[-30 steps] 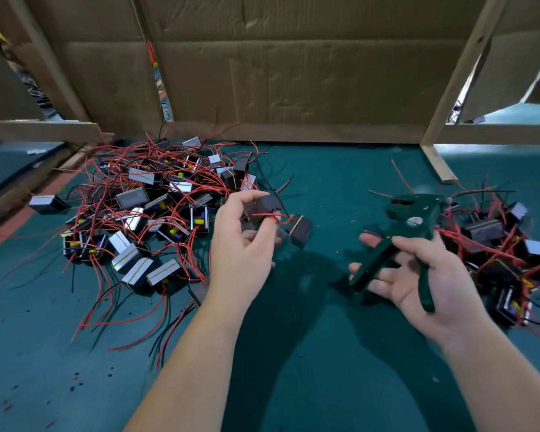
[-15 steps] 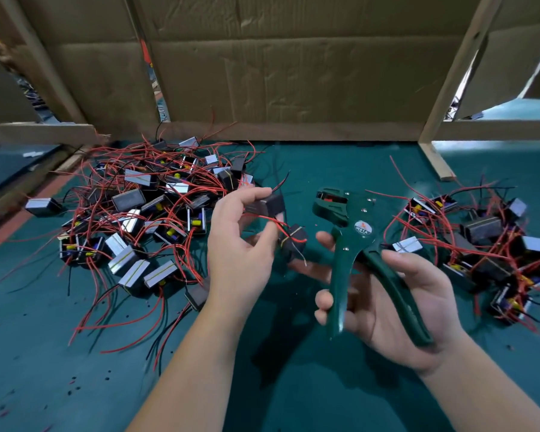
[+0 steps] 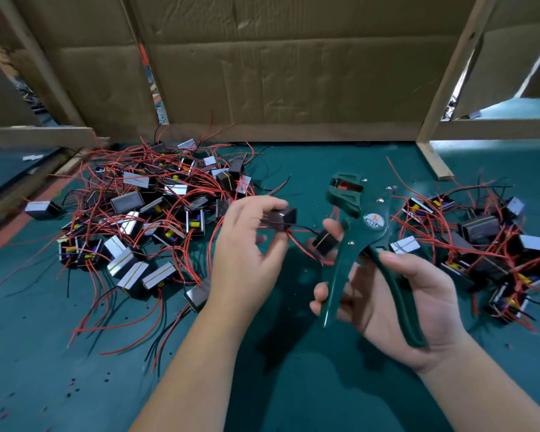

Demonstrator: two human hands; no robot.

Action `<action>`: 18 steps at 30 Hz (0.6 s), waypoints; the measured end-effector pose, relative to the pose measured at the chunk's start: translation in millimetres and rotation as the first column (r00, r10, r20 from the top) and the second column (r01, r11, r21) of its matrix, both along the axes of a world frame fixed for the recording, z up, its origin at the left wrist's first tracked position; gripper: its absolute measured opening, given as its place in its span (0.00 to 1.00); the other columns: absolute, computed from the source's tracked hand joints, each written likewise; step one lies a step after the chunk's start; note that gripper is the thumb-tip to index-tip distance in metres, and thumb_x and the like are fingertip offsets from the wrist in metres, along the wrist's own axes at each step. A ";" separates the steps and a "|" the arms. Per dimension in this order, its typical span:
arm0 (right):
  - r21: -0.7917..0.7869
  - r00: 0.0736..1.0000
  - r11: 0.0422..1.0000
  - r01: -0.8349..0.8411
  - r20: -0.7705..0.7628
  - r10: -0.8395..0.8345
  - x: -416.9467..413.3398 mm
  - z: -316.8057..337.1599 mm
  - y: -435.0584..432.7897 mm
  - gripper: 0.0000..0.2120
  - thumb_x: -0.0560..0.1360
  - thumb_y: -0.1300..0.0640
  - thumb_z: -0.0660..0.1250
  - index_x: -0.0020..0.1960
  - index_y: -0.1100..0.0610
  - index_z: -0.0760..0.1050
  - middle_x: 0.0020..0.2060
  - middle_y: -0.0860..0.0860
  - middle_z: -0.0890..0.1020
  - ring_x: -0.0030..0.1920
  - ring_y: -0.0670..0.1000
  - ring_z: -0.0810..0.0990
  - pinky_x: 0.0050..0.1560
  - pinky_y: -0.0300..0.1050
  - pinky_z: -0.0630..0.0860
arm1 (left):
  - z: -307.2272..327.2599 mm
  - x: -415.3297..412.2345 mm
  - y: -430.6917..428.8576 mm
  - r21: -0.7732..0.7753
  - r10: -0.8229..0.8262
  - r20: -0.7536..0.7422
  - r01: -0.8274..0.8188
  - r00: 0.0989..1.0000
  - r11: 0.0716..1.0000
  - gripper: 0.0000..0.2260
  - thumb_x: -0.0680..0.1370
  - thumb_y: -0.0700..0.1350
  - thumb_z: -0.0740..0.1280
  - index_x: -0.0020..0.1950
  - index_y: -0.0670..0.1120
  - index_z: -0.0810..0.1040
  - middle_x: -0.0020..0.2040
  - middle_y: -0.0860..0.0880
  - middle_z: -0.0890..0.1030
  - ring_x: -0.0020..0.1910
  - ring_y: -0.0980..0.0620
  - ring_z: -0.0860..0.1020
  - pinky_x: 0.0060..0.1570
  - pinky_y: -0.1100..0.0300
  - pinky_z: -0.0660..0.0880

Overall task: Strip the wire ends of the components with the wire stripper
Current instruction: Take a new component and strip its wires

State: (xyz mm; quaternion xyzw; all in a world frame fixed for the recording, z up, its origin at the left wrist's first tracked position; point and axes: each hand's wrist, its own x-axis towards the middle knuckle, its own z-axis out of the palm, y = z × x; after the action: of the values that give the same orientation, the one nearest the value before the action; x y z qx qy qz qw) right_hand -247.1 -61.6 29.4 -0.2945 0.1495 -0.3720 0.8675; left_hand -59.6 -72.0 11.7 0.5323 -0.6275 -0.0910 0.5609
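Note:
My left hand (image 3: 247, 260) holds a small black box component (image 3: 279, 217) between thumb and fingers, its red and black wires trailing right toward the tool. My right hand (image 3: 399, 304) grips the green wire stripper (image 3: 365, 244) by both handles, its jaws pointing up and away. The handles are spread apart. A second black component (image 3: 325, 241) lies on the mat just left of the stripper, between the two hands.
A large heap of components with red and black wires (image 3: 144, 219) covers the green mat (image 3: 262, 385) at left. A smaller heap (image 3: 487, 241) lies at right. Cardboard walls (image 3: 293, 73) and wooden battens (image 3: 434, 163) close off the back.
The right hand has raised the stripper more upright and shifted it slightly right. The left hand has lifted its component higher and turned it toward the tool.

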 end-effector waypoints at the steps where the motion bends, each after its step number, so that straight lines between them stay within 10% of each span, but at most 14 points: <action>1: -0.028 1.000 0.999 0.029 -0.009 -0.029 -1.8 1.0 -0.5 0.39 0.57 0.54 0.79 0.67 0.57 0.74 0.59 0.58 0.78 0.41 0.63 0.82 0.46 0.58 0.79 | -1.0 2.7 -0.4 0.011 0.047 -0.013 -0.047 0.999 0.999 0.17 0.70 0.39 0.66 0.55 0.57 0.75 0.53 0.56 0.74 0.53 0.62 0.75 0.49 0.69 0.73; 6: -0.140 0.984 0.974 0.179 0.006 -0.180 -15.3 7.6 -5.4 0.37 0.58 0.52 0.78 0.66 0.56 0.76 0.65 0.56 0.76 0.41 0.61 0.83 0.47 0.58 0.80 | 0.8 15.0 -1.7 0.120 0.307 -0.076 -0.297 0.949 0.947 0.15 0.72 0.39 0.68 0.53 0.58 0.77 0.46 0.58 0.76 0.42 0.50 0.78 0.44 0.46 0.79; 9: -0.156 0.973 0.960 0.231 0.017 -0.231 -25.5 11.5 -10.0 0.38 0.58 0.52 0.77 0.68 0.55 0.73 0.66 0.59 0.74 0.40 0.59 0.83 0.48 0.56 0.80 | 4.9 23.8 -1.0 0.132 0.399 -0.025 -0.392 0.917 0.910 0.16 0.72 0.34 0.64 0.51 0.52 0.81 0.49 0.57 0.77 0.46 0.47 0.80 0.50 0.54 0.76; 14: -0.139 0.977 0.968 0.210 0.060 -0.203 -28.8 12.4 -11.8 0.39 0.60 0.52 0.76 0.69 0.55 0.71 0.68 0.63 0.71 0.41 0.59 0.83 0.48 0.55 0.81 | 16.5 23.2 7.1 0.666 0.192 0.255 -0.316 0.948 0.675 0.14 0.62 0.47 0.59 0.38 0.48 0.83 0.38 0.50 0.83 0.42 0.46 0.79 0.40 0.56 0.77; 18: -0.101 0.985 0.983 0.153 0.096 -0.144 -27.2 10.7 -10.6 0.36 0.61 0.53 0.76 0.68 0.55 0.72 0.68 0.63 0.71 0.41 0.60 0.83 0.48 0.56 0.81 | 15.9 12.1 11.7 0.340 0.361 0.281 -0.444 0.889 0.829 0.13 0.71 0.50 0.58 0.40 0.50 0.82 0.43 0.53 0.80 0.39 0.54 0.74 0.36 0.60 0.67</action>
State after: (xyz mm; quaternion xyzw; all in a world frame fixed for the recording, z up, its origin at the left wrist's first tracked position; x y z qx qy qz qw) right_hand -274.3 -72.2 40.1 -0.3123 0.1121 -0.4559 0.8258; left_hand -47.5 -60.3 27.6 0.7614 -0.5231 -0.0397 0.3808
